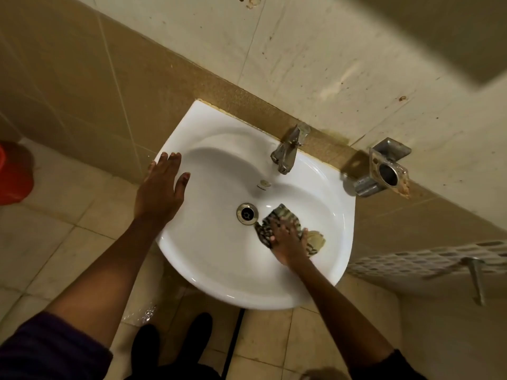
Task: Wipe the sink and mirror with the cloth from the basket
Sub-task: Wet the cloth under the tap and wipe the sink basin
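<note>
A red bucket [13, 174] sits on the floor at the far left edge, at about 9 o'clock from the sink. The white sink [219, 270] is fixed to the tan wall tiles. The left hand [162, 187] lies flat on the sink's rim at 9 o'clock, fingers spread out, its grip loose and holding nothing. In the middle of the bowl is the round metal drain [247, 213]. At 12 o'clock on the rim stands the metal tap [288, 150], with its spout pointing down into the bowl. Just to the right of the drain, at about 4 o'clock from it, the patterned cloth [285, 215] lies bunched on the bottom of the bowl. The right hand [286, 242] presses down on the cloth with its fingers spread over it, so its grip is on the cloth. On the wall at 2 o'clock from the sink hangs a metal holder [386, 168] with a round hole in it.
</note>
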